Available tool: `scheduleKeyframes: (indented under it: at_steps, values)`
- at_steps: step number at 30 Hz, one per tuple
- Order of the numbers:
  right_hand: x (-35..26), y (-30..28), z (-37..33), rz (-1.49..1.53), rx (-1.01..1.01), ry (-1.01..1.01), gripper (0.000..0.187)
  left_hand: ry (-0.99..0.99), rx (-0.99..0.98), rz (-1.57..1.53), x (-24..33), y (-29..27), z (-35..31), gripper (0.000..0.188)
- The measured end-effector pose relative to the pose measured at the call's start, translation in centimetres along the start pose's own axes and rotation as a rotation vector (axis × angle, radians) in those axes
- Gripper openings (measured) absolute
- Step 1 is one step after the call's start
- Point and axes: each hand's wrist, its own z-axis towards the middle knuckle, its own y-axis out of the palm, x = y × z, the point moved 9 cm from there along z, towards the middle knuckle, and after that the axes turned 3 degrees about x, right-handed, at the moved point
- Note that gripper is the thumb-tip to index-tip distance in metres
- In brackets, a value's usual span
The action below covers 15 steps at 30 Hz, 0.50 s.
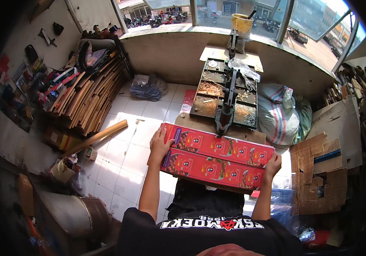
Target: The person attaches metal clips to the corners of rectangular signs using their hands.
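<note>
A long red printed cardboard sheet [217, 144], with food pictures and a lengthwise line across its middle, lies level in front of me. My left hand [161, 145] grips its left end, fingers over the far corner and thumb on the top face. At the right end, my right hand [272, 164] is closed round the edge, its fingertips partly hidden. Just beyond the sheet's far edge stands the dark metal arm [230, 96] of a bench machine, its front end close to the cardboard. A brown board [251, 135] shows beneath that end.
Behind the sheet sits a dark compartment tray [196, 112] of small metal bits, with scissors [248, 83] on it. White sacks [277, 113] and torn cardboard [319, 175] stand at the right. Stacked boards [85, 98], a cardboard tube [100, 136] and a drum [65, 213] are at the left.
</note>
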Motion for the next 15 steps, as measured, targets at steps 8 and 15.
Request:
scheduleKeyframes:
  at_steps: [8, 15]
  values:
    - [1.7, 0.7, -0.6, 0.005, -0.012, -0.007, 0.027, -0.154, 0.017, -0.022, -1.7, -0.4, -0.9, 0.088]
    - [1.9, 0.5, -0.4, 0.015, 0.043, -0.009, 0.028, -0.105, 0.014, -0.089, -1.9, 0.3, -0.5, 0.088]
